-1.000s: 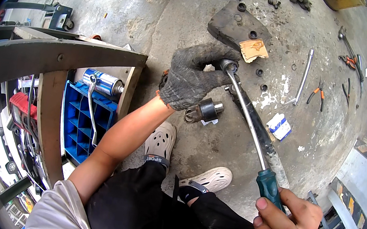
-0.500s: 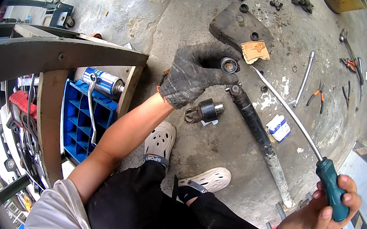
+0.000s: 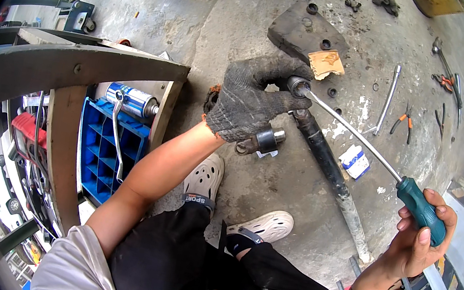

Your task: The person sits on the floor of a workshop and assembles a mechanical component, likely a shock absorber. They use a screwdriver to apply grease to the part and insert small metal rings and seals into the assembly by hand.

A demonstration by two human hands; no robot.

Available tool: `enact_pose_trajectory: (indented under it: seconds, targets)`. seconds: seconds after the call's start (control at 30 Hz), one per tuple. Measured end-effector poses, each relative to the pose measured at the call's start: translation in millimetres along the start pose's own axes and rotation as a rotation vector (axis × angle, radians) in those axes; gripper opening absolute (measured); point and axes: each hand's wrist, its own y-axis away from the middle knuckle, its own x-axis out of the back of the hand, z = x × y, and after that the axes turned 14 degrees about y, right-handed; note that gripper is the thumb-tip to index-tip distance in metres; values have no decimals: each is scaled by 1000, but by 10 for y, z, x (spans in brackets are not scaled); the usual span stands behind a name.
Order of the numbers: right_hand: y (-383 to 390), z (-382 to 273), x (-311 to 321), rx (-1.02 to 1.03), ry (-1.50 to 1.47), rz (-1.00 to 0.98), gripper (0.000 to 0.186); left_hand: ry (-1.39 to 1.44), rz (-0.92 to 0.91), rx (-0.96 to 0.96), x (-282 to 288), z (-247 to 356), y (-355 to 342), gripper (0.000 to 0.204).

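Observation:
My left hand (image 3: 251, 97), in a dark grey work glove, pinches a small round metal bearing cup (image 3: 296, 85) between thumb and forefinger. Bare, my right hand (image 3: 422, 242) grips the green handle of a long screwdriver (image 3: 359, 137). The screwdriver's tip meets the mouth of the cup; how deep it sits inside I cannot tell. Below the glove, a black drive shaft (image 3: 333, 172) lies aslant on the floor, its upper end partly hidden by the fingers. A dark metal yoke piece (image 3: 264, 142) rests beside it, close under my left wrist.
A dark block (image 3: 306, 27) carries small rings and a torn cardboard piece (image 3: 326, 64). To the right lie orange-handled pliers (image 3: 404, 123) and a metal bar (image 3: 389, 99). On the left, a brown frame (image 3: 75, 70) stands by a blue compartment tray (image 3: 100, 149) with a wrench (image 3: 118, 137).
The screwdriver has shifted left, so its tip now meets the cup. My left hand has tilted the cup toward it and moved slightly right.

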Motion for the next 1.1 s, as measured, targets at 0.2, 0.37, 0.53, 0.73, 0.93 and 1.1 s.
enact_pose_trajectory:
  seconds: [0.2,0.37,0.53,0.73,0.93,1.1]
  targets:
    - [-133,212,246,-31,13,7,39,70,70,73,52,40,-22,45]
    - [-223,920,331,-374,-285,-47,29,177,201,181,296,13,-37,40]
    - [91,1433,70,-684,-561,-241,24,129,236,223,460,14,3,40]
    - [583,1579,-446,-971,-689,-528,31,153,191,271,568,21,120,39]
    - [1032,1711,-758,-1077,-705,-734,39,108,208,245,514,67,122,42]
    - [1346,2116,-968,-952,-536,-688,36,150,168,271,397,46,98,44]
